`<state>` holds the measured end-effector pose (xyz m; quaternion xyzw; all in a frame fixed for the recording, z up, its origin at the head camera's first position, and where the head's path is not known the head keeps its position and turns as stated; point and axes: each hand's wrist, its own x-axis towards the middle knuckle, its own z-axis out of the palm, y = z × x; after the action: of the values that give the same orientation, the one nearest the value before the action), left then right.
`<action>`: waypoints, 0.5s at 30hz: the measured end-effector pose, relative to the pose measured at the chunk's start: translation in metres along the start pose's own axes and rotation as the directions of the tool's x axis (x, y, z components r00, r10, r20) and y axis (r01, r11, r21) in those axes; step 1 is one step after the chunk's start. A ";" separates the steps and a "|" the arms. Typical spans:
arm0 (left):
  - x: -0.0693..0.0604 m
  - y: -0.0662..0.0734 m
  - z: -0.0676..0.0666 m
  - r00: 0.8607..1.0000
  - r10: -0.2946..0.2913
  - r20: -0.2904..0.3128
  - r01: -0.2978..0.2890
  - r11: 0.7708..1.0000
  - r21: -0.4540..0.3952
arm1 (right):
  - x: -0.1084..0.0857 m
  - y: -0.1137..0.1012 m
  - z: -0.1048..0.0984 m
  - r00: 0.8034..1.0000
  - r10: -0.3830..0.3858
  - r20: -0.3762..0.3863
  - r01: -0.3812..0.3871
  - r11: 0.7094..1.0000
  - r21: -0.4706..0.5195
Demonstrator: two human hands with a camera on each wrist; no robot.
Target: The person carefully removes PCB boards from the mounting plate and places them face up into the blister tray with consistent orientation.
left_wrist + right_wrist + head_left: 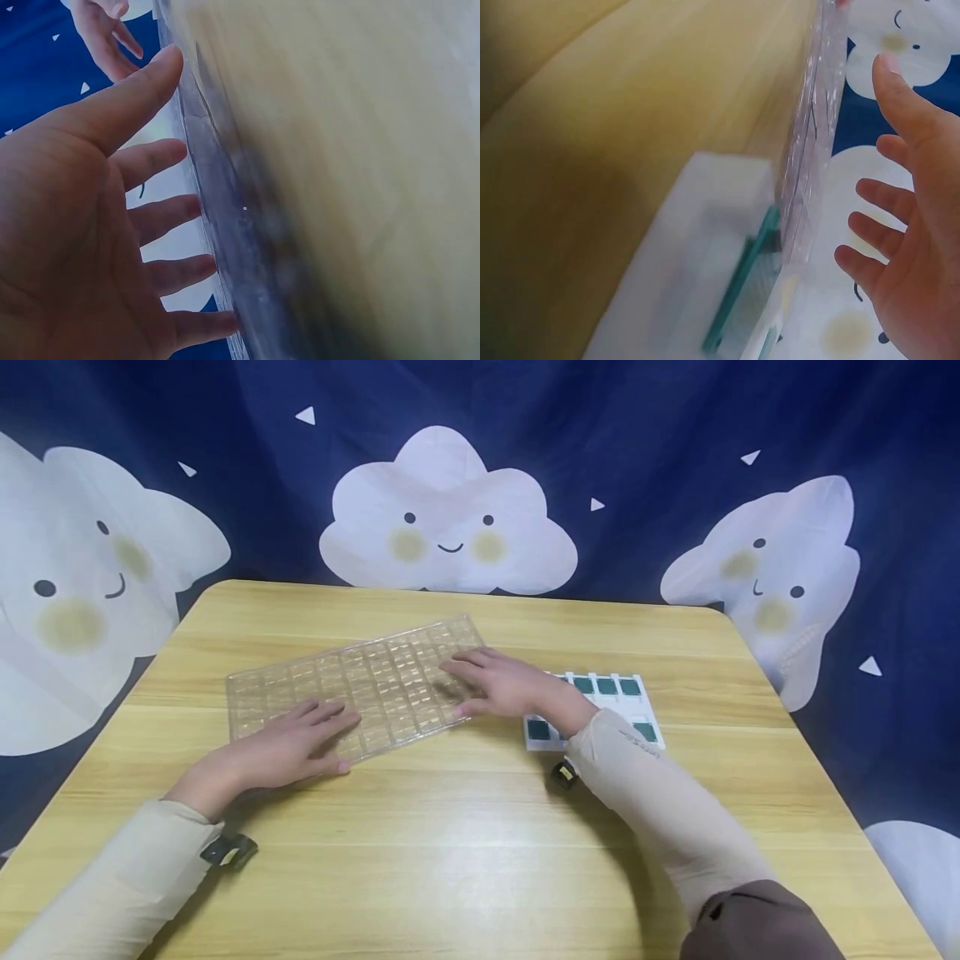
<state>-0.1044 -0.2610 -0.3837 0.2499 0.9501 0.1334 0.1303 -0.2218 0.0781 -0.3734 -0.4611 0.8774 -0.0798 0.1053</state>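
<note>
A clear plastic tray [390, 677] with rows of small compartments lies at a slant on the wooden table. My left hand [288, 747] rests on its front left part with fingers spread; in the left wrist view the fingertips of that hand [112, 217] meet the tray's edge [217, 180]. My right hand [502, 683] is over the tray's right end, fingers extended and holding nothing. In the right wrist view a gap shows between my right hand [911, 202] and the tray [810, 142].
A white rack [600, 714] with green squares stands on the table [465, 860] to the right of the tray, partly hidden under my right wrist. Behind the table hangs a dark blue cloth [630, 427] printed with smiling clouds.
</note>
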 end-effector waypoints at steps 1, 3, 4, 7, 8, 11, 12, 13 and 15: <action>0.000 0.000 0.000 1.000 -0.002 0.004 0.002 1.000 -0.005 | 0.003 0.000 0.001 1.000 -0.002 0.009 0.002 1.000 -0.004; -0.001 0.000 -0.001 1.000 0.002 0.009 -0.002 1.000 -0.009 | 0.008 -0.001 0.002 1.000 0.001 0.031 -0.001 1.000 -0.009; -0.001 0.000 -0.001 1.000 0.003 0.010 -0.003 1.000 -0.009 | 0.011 -0.002 0.003 0.999 0.006 0.041 -0.006 1.000 -0.009; -0.001 0.000 -0.001 1.000 0.010 0.009 -0.010 1.000 -0.004 | 0.018 -0.005 0.006 0.996 0.032 0.079 -0.031 0.999 -0.015; -0.001 -0.001 -0.001 1.000 0.011 0.008 -0.011 1.000 -0.003 | 0.019 -0.005 0.007 0.996 0.032 0.087 -0.030 0.999 -0.025; -0.002 -0.001 0.000 1.000 0.008 0.007 -0.008 1.000 -0.006 | 0.024 -0.008 0.010 0.993 0.034 0.114 -0.027 0.998 -0.063; -0.002 -0.002 0.000 1.000 0.007 0.005 -0.007 1.000 -0.008 | 0.026 -0.008 0.011 0.992 0.032 0.121 -0.023 0.997 -0.075; -0.003 -0.002 0.000 1.000 0.006 0.005 -0.005 1.000 -0.009 | 0.027 -0.008 0.012 0.991 0.030 0.127 -0.020 0.996 -0.082; -0.003 -0.002 0.000 1.000 0.006 0.004 -0.006 1.000 -0.011 | 0.028 -0.009 0.015 0.990 0.031 0.140 -0.018 0.996 -0.090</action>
<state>-0.1032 -0.2644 -0.3838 0.2526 0.9483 0.1383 0.1332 -0.2261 0.0494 -0.3883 -0.4589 0.8761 -0.0068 0.1478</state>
